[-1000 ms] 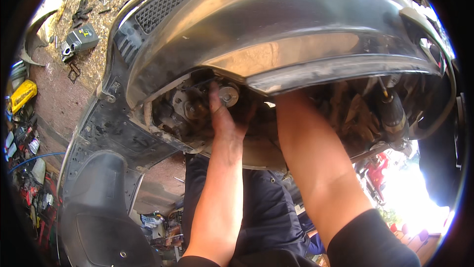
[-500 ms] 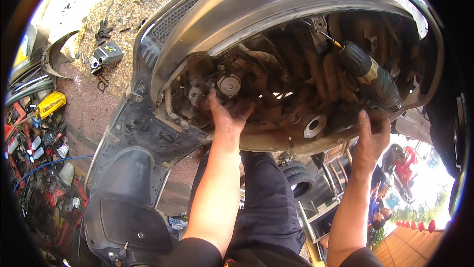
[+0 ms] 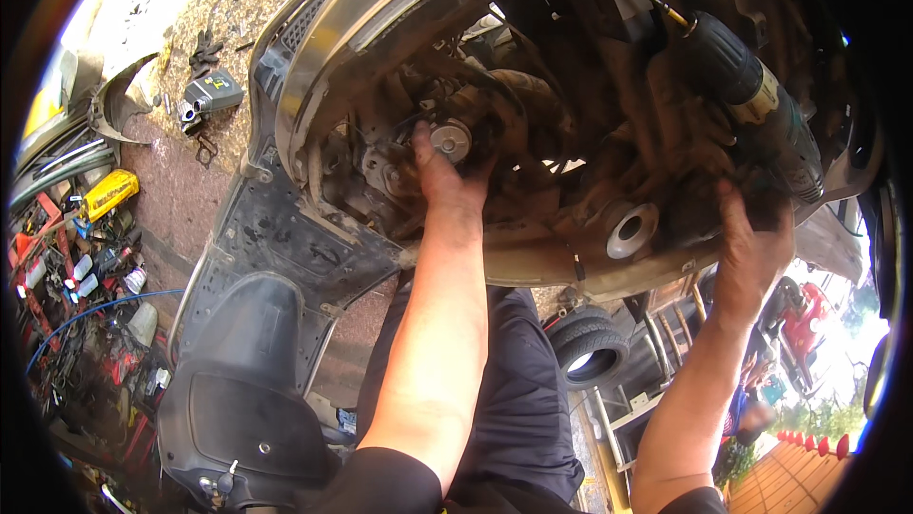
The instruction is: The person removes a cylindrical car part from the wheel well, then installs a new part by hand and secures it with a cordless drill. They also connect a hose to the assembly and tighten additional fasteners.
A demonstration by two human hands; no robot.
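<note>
My left hand [image 3: 447, 172] reaches into the dirty underside of a grey vehicle body [image 3: 333, 15], thumb and fingers around a round metal part [image 3: 450, 143]. My right hand [image 3: 756, 238] is at the right of the cavity, just below the rear end of a dark power drill [image 3: 761, 100] with a yellow band, its fingers curled and partly hidden, so what they grip is unclear. The drill lies tilted, its long thin bit pointing up and left. A pale metal ring [image 3: 631, 230] sits between my hands.
A black moulded panel [image 3: 242, 381] extends at lower left. Mixed tools and scrap [image 3: 90, 324], a yellow object [image 3: 109, 193] and a dark container [image 3: 211, 94] lie on the ground at left. Tyres [image 3: 588, 343], a red object [image 3: 808, 314] and another person [image 3: 751, 414] are beyond at lower right.
My right hand has come out from deep under the rim to beside the drill. My left hand stays at the round part. The view has shifted, exposing more of the underside.
</note>
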